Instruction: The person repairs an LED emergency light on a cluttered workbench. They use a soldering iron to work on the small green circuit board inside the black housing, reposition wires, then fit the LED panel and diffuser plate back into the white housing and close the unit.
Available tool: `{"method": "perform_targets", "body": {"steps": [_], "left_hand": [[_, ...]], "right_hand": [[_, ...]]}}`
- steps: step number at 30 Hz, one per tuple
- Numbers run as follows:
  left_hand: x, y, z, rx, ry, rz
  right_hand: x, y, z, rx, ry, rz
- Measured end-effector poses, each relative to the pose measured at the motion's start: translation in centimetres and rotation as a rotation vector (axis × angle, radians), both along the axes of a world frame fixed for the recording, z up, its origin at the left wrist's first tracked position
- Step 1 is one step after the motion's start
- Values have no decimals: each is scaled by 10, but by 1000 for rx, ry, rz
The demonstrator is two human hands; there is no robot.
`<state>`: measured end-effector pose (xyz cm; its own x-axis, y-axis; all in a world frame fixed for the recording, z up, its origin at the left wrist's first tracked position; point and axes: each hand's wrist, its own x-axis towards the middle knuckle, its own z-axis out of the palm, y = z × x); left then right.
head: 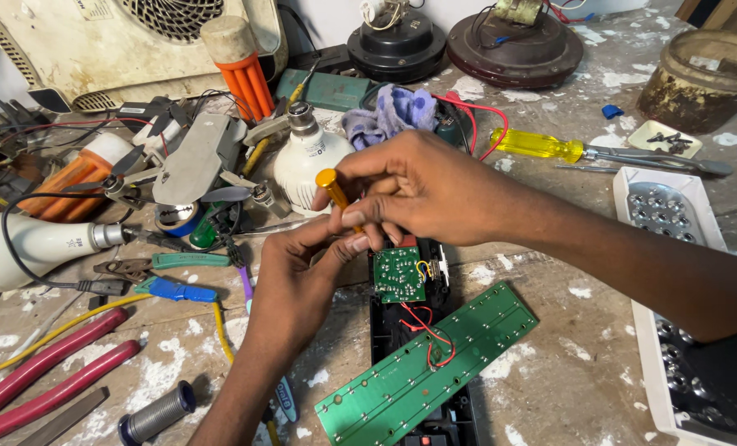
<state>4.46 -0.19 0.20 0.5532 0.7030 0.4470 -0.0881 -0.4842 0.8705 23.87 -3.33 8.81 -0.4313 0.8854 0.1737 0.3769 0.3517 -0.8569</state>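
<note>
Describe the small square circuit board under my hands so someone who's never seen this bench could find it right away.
Start at the long green strip-shaped circuit board lying diagonally at the bench's near edge. Follow its thin red wires up to the small square green circuit board, just below the right hand. Unlike the strip, it is compact, square and dotted with silver solder points.

Yellow-handled screwdriver [332, 192] shaft hidden behind right hand [410, 194]; black casing [382, 330] beneath long green board [426, 363] cut off at bottom edge.
</note>
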Motion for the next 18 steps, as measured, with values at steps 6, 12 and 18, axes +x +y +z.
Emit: {"method": "perform_targets", "body": {"steps": [6, 12, 18], "left_hand": [[1, -3, 4, -189, 47, 125], [1, -3, 4, -222, 50, 116], [2, 0, 0, -225, -27, 51]], "right_hand": [[4, 5, -7, 66, 87, -42], [-3, -3, -14, 146, 163, 43], [2, 2, -4, -29, 16, -49]]}}
